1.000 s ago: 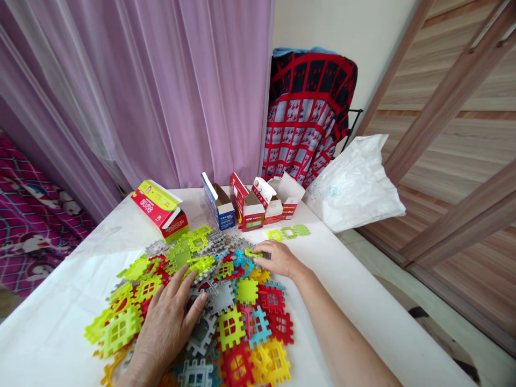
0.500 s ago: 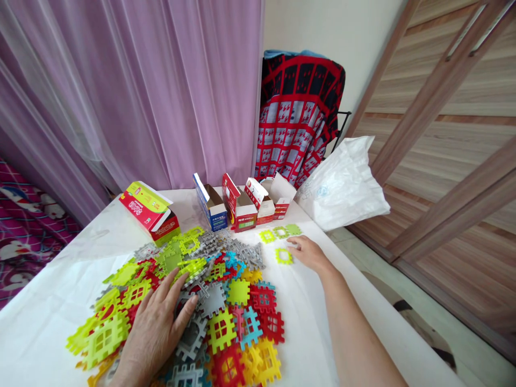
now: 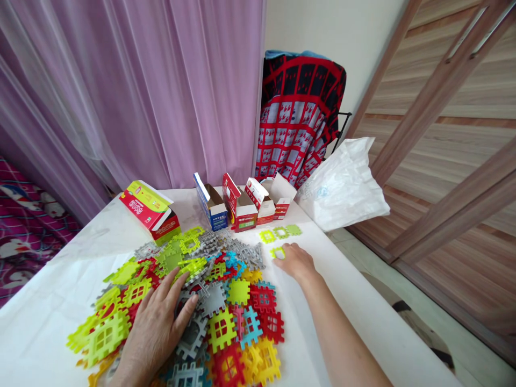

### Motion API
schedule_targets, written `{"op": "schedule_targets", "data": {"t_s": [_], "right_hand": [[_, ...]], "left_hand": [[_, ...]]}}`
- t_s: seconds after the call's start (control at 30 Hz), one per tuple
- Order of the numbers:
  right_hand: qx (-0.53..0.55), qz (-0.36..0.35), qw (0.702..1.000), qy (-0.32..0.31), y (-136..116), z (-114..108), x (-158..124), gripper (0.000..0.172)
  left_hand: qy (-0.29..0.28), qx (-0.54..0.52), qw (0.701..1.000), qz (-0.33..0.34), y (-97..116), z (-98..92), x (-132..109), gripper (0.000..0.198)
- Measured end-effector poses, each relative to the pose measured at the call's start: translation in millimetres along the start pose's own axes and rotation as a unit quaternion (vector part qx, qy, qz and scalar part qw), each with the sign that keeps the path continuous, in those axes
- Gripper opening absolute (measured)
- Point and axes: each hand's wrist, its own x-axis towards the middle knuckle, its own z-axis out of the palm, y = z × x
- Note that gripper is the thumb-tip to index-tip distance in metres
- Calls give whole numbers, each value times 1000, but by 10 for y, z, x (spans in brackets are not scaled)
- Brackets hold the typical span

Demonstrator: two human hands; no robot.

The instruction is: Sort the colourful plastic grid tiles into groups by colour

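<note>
Now at the frame (image 3: 273, 250), no longer just beside it: right hand (image 3: 297, 260), with thumb and fingers against its edge. Half a second ago, lying free on the bench (image 3: 350, 285); at present shifted a little to the left and slightly turned, it seems. Compared with one second ago, seemingly away from the pile (image 3: 214, 301) and over to the right, so counted, by its place, among the pieces set apart. No gap visible between fingers and frame, but pinched or only pushed, cannot tell from this angle. Place of the frame: on the bench or very close above it, on the near side of the green row (image 3: 286, 232), near but not in line with it. In this row, three pieces side by side, without change. Left hand (image 3: 159, 314) also without change: fingers spread apart, resting on the pile, touching the green stack (image 3: 192, 264), not closed around anything.
</note>
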Motion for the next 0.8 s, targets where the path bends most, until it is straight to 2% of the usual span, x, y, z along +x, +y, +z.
{"op": "schedule_targets", "data": {"t_s": [0.1, 0.27, 0.43, 0.57, 0.8], "right_hand": [[15, -26, 999, 27, 59, 18, 39, 38], [72, -24, 989, 125, 64, 54, 148, 48], [59, -38, 978, 197, -87, 136, 347, 35], [38, -46, 973, 222, -155, 198, 456, 28], [29, -46, 976, 212, -189, 248, 453, 31]], "left_hand": [[2, -6, 1000, -3, 2, 4, -3, 51], [8, -21, 1000, -2, 12, 1, -7, 51], [13, -23, 1000, -6, 8, -1, -15, 50], [7, -15, 1000, -6, 6, 2, -15, 51], [18, -32, 999, -7, -3, 24, -10, 50]]}}
